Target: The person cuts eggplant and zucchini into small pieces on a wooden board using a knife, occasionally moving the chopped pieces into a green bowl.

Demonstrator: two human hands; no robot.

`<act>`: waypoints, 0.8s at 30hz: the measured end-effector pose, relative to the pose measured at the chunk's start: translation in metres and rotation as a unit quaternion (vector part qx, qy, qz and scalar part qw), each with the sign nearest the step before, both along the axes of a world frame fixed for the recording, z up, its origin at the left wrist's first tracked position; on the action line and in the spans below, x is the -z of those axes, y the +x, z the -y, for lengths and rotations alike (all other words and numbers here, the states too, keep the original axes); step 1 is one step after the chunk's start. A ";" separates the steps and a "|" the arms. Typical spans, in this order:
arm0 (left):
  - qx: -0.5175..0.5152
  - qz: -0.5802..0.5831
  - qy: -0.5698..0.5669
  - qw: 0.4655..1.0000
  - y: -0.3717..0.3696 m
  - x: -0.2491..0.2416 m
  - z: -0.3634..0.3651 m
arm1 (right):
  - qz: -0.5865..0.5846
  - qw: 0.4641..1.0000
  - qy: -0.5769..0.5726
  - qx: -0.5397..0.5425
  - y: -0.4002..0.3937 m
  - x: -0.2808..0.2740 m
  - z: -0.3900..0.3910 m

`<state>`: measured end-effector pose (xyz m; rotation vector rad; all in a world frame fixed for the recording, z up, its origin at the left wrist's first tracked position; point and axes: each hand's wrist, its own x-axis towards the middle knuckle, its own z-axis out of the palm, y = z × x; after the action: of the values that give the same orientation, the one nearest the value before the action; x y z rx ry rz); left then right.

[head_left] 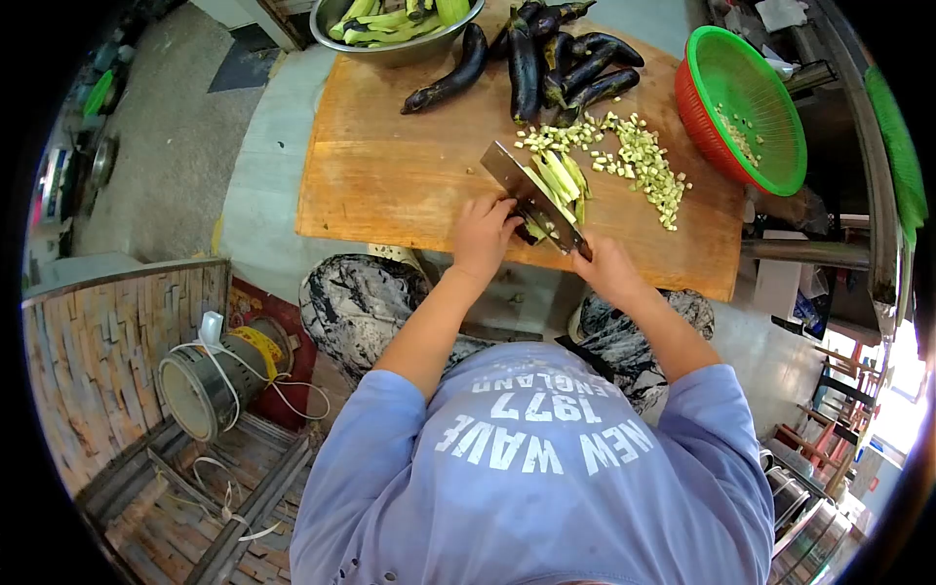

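My right hand [608, 267] is closed around the handle of a cleaver [531, 200], whose broad blade slants up and left over the wooden cutting board [380, 175]. Left of the blade, my left hand [480, 236] has its fingers curled against a dark-skinned eggplant piece [526, 232], partly hidden by the fingers and blade. Pale cut eggplant strips [559, 177] lie along the blade's far right side. Diced eggplant [643, 161] is scattered beyond them. Several whole dark eggplants [525, 73] are heaped at the back of the board.
A metal bowl [390, 54] of long pale-green vegetables stands at the back left. At the right sit a green colander [746, 107] with some diced bits and a red basket [697, 122] beneath it. A metal cylinder [200, 390] with a white cord stands on the left.
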<state>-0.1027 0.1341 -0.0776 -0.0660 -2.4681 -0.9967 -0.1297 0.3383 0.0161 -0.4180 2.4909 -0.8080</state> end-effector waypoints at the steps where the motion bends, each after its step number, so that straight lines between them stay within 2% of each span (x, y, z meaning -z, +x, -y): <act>1: -0.006 0.021 0.011 1.000 0.001 -0.002 0.000 | -0.014 1.000 0.026 -0.004 0.000 -0.005 0.001; 3: -0.016 0.062 0.032 0.997 0.003 -0.009 0.000 | -0.040 0.998 0.035 -0.032 0.003 -0.016 0.001; 10: 0.029 0.018 0.016 0.999 0.004 0.007 0.007 | -0.067 0.989 0.094 -0.096 0.011 -0.027 0.001; 13: 0.028 0.018 0.023 0.999 0.008 0.008 0.007 | -0.075 0.987 0.111 -0.090 0.012 -0.009 0.012; 16: 0.022 0.028 0.021 0.999 0.006 0.006 0.007 | -0.098 0.993 0.056 -0.047 0.017 0.011 0.009; 19: 0.018 0.036 0.021 0.999 0.008 0.006 0.008 | -0.062 0.998 0.018 -0.025 0.018 0.006 0.001; 22: 0.019 0.015 0.046 0.999 0.008 0.008 0.007 | -0.061 0.993 0.059 -0.082 0.014 -0.015 0.003; 24: 0.023 0.002 0.063 0.998 0.007 0.011 0.006 | -0.088 0.988 0.081 -0.094 0.013 -0.006 0.009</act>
<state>-0.0954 0.1278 -0.0889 -0.0795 -2.4109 -1.1695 -0.1168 0.3290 0.0223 -0.6794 2.6042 -0.5079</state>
